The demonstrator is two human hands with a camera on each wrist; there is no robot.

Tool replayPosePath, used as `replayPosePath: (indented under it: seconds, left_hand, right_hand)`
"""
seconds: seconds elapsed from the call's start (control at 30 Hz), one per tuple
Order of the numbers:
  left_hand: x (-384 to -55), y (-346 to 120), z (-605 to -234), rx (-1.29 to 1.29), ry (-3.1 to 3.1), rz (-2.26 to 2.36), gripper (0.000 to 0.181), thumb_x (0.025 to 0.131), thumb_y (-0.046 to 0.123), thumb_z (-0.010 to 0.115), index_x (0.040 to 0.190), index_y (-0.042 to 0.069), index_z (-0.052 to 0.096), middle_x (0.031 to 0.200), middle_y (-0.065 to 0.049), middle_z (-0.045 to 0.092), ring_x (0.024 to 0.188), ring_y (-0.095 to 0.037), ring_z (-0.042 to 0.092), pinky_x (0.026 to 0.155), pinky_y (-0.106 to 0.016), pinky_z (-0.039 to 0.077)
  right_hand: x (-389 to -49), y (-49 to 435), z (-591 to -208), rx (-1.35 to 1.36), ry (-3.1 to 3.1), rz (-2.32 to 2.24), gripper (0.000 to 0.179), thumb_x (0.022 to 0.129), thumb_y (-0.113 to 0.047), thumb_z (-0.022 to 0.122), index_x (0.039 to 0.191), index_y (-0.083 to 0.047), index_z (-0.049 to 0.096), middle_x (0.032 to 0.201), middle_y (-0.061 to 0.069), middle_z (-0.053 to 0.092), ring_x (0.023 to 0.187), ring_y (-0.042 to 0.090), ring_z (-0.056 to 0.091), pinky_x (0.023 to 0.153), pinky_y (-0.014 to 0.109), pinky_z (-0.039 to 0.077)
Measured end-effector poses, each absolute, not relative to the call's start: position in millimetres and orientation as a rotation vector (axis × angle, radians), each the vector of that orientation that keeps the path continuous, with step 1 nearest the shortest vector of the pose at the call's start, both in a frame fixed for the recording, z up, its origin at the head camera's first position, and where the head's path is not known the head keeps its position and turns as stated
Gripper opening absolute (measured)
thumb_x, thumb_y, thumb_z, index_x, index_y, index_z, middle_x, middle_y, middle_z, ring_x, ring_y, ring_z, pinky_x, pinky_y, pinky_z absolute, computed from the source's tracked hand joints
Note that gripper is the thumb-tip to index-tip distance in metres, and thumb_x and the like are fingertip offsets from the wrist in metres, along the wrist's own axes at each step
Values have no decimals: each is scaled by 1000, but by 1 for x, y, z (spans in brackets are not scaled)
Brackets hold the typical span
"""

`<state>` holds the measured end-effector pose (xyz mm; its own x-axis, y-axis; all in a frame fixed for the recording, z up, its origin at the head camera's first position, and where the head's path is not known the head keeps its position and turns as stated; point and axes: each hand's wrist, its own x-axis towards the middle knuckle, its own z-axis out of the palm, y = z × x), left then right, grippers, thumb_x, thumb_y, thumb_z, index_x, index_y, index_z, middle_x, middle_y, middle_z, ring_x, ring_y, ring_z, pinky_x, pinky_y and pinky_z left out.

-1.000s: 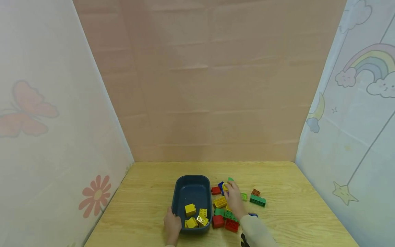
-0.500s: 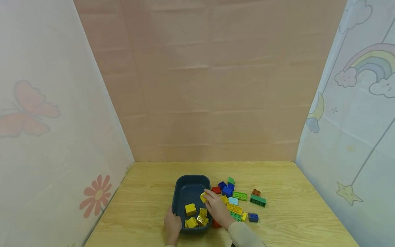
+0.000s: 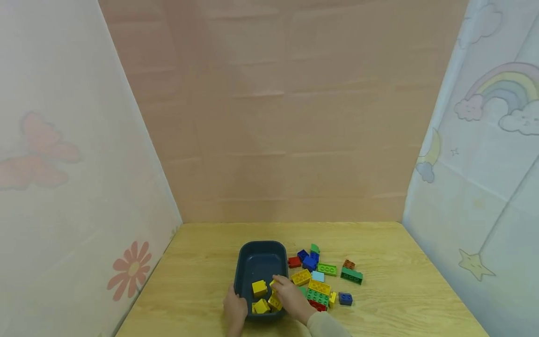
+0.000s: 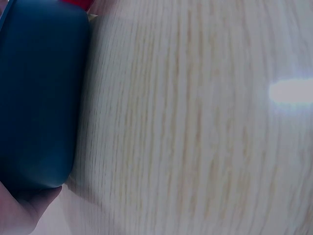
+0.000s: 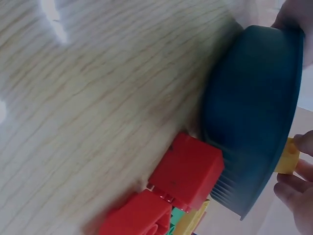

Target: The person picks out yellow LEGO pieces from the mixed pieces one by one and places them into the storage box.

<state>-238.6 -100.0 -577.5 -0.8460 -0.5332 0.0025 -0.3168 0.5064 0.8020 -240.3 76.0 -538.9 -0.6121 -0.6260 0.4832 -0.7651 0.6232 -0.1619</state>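
A dark blue rectangular tub (image 3: 258, 262) stands on the wooden table, with several yellow toy bricks (image 3: 259, 288) in its near half. My left hand (image 3: 235, 308) grips its near left side; in the left wrist view the fingers (image 4: 41, 200) lie against a corner of the tub. My right hand (image 3: 291, 298) reaches over the right rim. Between thumb and fingers it pinches a yellow toy brick (image 5: 288, 157), which shows at the rim in the right wrist view. In the head view that hand covers most of the brick.
Just right of the tub lie loose bricks: a red brick (image 3: 294, 262), a blue brick (image 3: 309, 263), a yellow brick (image 3: 301, 277), a lime brick (image 3: 327, 268) and others. Farther right are a dark green brick (image 3: 351, 275) and a blue brick (image 3: 345, 299). Fabric walls enclose the table.
My right hand has carried the yellow brick from the pile leftward over the tub, then nearer to me above the bricks inside. The left hand has kept its hold on the tub.
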Motion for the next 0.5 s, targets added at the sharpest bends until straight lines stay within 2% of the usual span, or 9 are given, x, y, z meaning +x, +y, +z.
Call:
replayPosePath:
  seconds: [0.2, 0.5]
  left_hand:
    - [-238, -101, -577, 733, -2515, -1267, 45, 72, -13, 50, 117, -11, 45, 101, -30, 57, 89, -40, 58, 70, -48, 48]
    - [-236, -101, -574, 691, -2501, -1279, 46, 72, -13, 49, 118, -11, 46, 102, -30, 57, 89, -40, 58, 70, -48, 48]
  right_hand:
    - [-240, 77, -543, 1169, -2486, 492, 21, 74, 6, 63, 93, -2, 67, 105, 17, 60, 95, 24, 58, 76, 27, 49]
    - [-242, 78, -547, 1182, -2586, 386, 16, 80, 1, 58, 85, -9, 69, 102, 12, 62, 96, 22, 59, 82, 44, 45]
